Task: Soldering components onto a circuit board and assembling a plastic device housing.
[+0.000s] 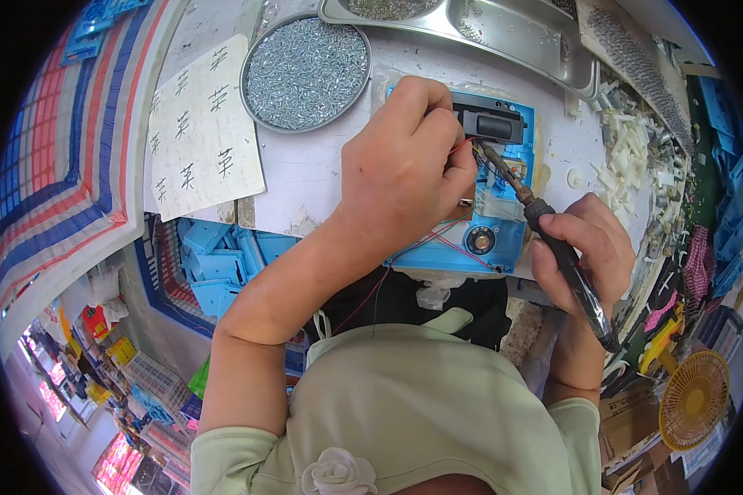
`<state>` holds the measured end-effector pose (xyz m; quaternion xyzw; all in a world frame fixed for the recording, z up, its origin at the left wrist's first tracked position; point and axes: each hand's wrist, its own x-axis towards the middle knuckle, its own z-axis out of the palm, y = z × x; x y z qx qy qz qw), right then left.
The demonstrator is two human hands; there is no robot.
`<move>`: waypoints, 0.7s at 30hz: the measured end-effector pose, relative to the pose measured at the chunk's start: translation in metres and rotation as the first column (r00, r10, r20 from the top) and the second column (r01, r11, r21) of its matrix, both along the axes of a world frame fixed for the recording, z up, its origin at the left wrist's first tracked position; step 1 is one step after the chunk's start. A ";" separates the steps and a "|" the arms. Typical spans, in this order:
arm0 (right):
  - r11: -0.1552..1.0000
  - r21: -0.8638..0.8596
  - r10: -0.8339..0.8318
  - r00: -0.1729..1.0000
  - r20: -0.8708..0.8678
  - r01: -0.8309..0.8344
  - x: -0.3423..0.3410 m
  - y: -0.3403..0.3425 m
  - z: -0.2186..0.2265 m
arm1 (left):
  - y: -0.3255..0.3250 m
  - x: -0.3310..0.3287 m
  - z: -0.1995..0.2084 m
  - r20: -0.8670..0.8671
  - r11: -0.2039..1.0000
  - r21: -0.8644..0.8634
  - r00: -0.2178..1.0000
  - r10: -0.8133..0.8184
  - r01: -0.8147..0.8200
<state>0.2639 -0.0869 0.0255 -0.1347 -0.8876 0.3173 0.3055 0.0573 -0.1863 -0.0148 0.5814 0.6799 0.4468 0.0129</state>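
Note:
My right hand [590,252] grips the black handle of a soldering iron [560,247], whose tip points up and left. The tip meets the blue plastic housing [446,259] near the lower edge of a black module [493,127]. Beside the tip, my left hand [404,157] is closed in a pinch on a thin red wire [463,146]; its fingertips are partly hidden. A round speaker-like part [480,240] sits in the housing's lower right, with more red wires [444,238] running loosely across the lower part. My left hand covers the housing's upper left.
A round tray of small screws [307,73] stands at the back left, next to a handwritten sheet [206,132]. Behind lies a metal compartment tray [512,45]. White plastic pieces [631,144] crowd the right. Blue plastic parts [219,264] fill a bin below left.

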 end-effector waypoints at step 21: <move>1.000 -0.024 0.004 0.998 -0.060 -0.005 0.013 -0.002 0.000 | -0.001 0.001 0.003 -0.001 1.000 -0.021 1.000 0.018 -0.018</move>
